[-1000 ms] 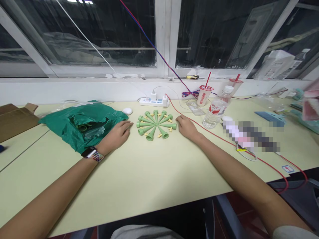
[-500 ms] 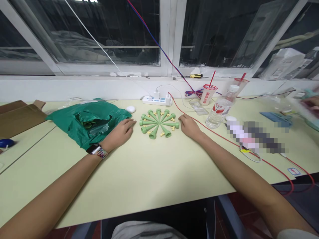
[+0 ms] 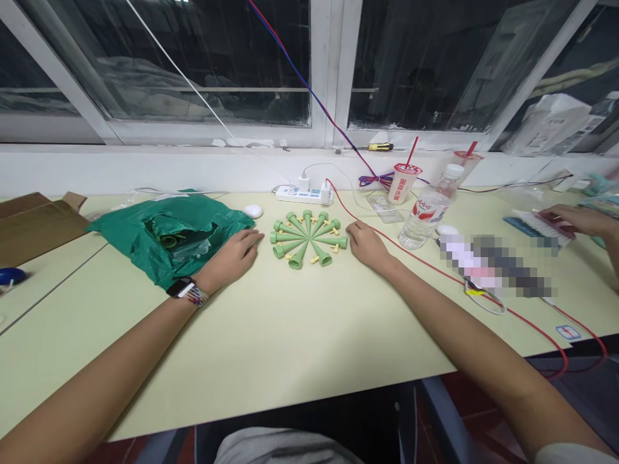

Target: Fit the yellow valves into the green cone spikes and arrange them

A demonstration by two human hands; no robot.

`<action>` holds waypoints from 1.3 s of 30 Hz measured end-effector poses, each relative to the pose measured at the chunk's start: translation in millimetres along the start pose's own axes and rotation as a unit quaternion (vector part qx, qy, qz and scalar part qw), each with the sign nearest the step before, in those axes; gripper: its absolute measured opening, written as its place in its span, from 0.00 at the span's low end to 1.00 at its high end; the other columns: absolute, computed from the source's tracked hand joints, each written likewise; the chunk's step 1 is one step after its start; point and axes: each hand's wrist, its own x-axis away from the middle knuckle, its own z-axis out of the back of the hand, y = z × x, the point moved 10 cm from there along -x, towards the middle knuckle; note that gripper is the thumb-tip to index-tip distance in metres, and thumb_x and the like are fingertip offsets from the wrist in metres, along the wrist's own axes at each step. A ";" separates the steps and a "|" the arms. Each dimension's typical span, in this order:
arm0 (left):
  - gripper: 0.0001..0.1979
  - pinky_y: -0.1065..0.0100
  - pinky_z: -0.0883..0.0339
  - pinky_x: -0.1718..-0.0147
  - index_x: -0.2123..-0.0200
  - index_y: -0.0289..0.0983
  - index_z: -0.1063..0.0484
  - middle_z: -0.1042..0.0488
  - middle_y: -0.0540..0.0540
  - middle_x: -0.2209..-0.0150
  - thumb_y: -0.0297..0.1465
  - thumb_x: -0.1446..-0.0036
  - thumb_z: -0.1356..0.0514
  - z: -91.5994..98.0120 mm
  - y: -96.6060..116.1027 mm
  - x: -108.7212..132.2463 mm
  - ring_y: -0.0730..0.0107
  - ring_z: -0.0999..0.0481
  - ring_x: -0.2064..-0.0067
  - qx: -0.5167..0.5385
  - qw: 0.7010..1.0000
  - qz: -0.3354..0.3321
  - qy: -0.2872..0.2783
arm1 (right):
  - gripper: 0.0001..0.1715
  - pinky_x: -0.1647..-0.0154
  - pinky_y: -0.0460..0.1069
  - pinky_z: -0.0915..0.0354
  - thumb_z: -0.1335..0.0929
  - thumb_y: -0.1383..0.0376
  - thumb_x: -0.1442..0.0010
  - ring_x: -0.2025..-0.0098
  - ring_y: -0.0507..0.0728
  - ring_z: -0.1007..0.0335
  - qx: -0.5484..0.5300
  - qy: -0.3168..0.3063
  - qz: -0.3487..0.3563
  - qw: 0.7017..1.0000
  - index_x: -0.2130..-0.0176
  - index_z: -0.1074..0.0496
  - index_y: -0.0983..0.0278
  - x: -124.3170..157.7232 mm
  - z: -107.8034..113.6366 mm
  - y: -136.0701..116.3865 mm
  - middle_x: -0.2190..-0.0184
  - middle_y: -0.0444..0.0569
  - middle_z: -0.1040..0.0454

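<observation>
Several green watering spikes (image 3: 296, 259) with small yellow valves lie in a ring on the table, tips meeting in the middle and wide ends outward. To the left of the ring, my left hand (image 3: 233, 261) lies on the table with its fingers stretched out, holding nothing. It is beside a torn green plastic bag (image 3: 140, 219), in which more green parts show. My right hand (image 3: 367, 243) rests at the ring's right side, fingers loosely extended and nothing in them. Its fingertips are close to the outer end of one spike; whether they touch it I cannot tell.
Behind the ring sits a power strip (image 3: 304, 194) with plugs. A water bottle (image 3: 425, 212) and a drink cup (image 3: 403, 183) stand to the right, near a red cable (image 3: 435, 272). Another person's hand (image 3: 575, 218) holds a pale bristled object at far right. A cardboard box (image 3: 41, 225) is left.
The other person's hand at far right has moved left and down, bringing the pale bristled object over the blue item on the table. My hands and the spikes have stayed put.
</observation>
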 end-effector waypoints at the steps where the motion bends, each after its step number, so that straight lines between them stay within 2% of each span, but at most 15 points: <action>1: 0.27 0.48 0.42 0.30 0.36 0.32 0.30 0.33 0.31 0.35 0.39 0.29 0.55 0.1 0.1 0.0 0.48 0.33 0.32 0.000 1.000 0.000 0.000 | 0.21 0.44 0.55 0.34 0.38 0.77 0.36 0.45 0.64 0.30 0.001 0.000 0.000 1.000 0.48 0.26 0.68 -0.1 0.0 -0.1 0.47 0.61 0.26; 32: 0.26 0.48 0.41 0.31 0.37 0.30 0.31 0.32 0.30 0.36 0.37 0.29 0.54 0.4 0.4 0.0 0.47 0.32 0.33 -0.001 1.000 -0.013 0.007 | 0.20 0.42 0.54 0.36 0.39 0.77 0.35 0.44 0.64 0.31 0.008 -0.005 0.003 1.000 0.48 0.26 0.69 -0.7 -0.9 -2.1 0.47 0.62 0.26; 39: 0.21 0.47 0.32 0.40 0.40 0.34 0.33 0.27 0.33 0.42 0.35 0.33 0.47 8.8 -2.9 1.4 0.46 0.25 0.41 0.033 0.999 0.026 0.032 | 0.20 0.42 0.54 0.36 0.39 0.77 0.35 0.44 0.64 0.32 0.014 -0.005 0.005 1.000 0.48 0.26 0.69 -0.3 -1.8 -1.5 0.47 0.62 0.26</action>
